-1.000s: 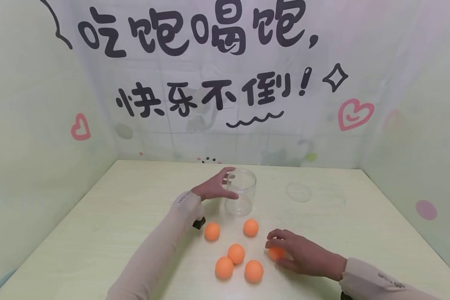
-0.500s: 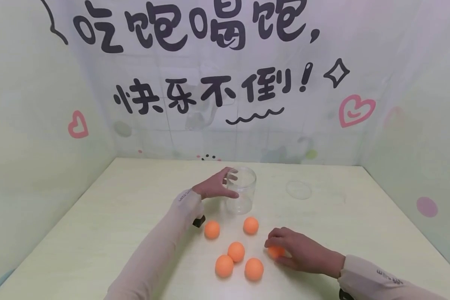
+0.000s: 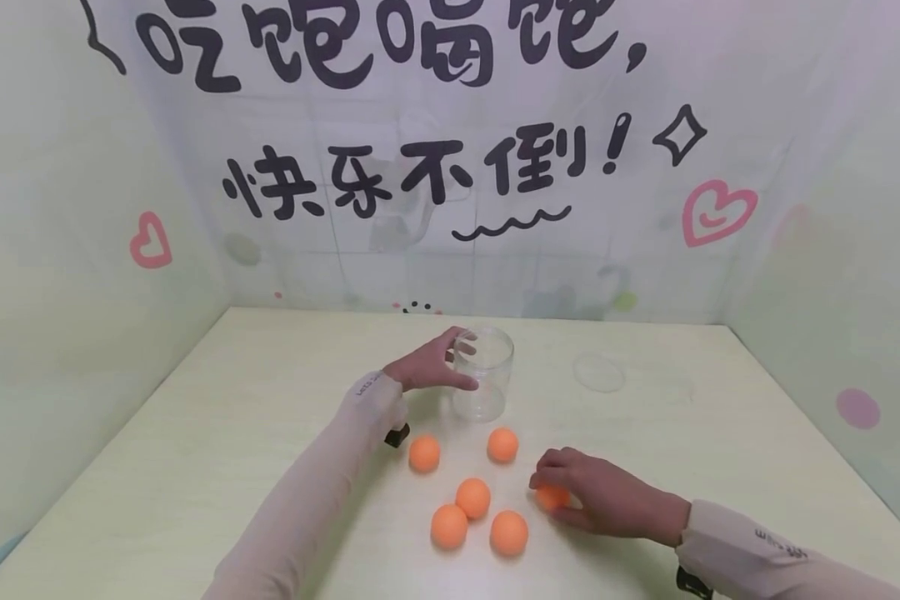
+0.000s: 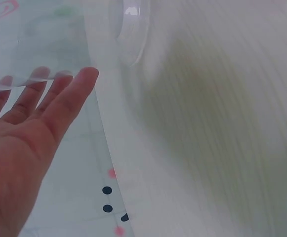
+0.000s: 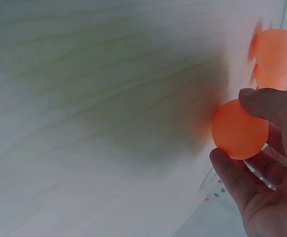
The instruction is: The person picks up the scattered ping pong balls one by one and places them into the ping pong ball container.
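My left hand holds a clear jar from its left side, thumb in front and fingers behind. The jar stands upright on the table, mouth up, with nothing seen inside. In the left wrist view, its clear wall lies against the fingers. My right hand pinches an orange ping-pong ball between thumb and fingers, low over the table at the right. Several more orange balls lie between the hands, among them one near the jar and one nearer the front.
A thin, clear round lid or ring lies flat on the pale table, right of the jar. Printed cloth walls close off the back and both sides. Another ball sits beside the left wrist.
The head view has tilted down slightly. Against the table, both hands, the jar and the balls stay almost in place; the right fingers seem to draw a little closer round their ball.
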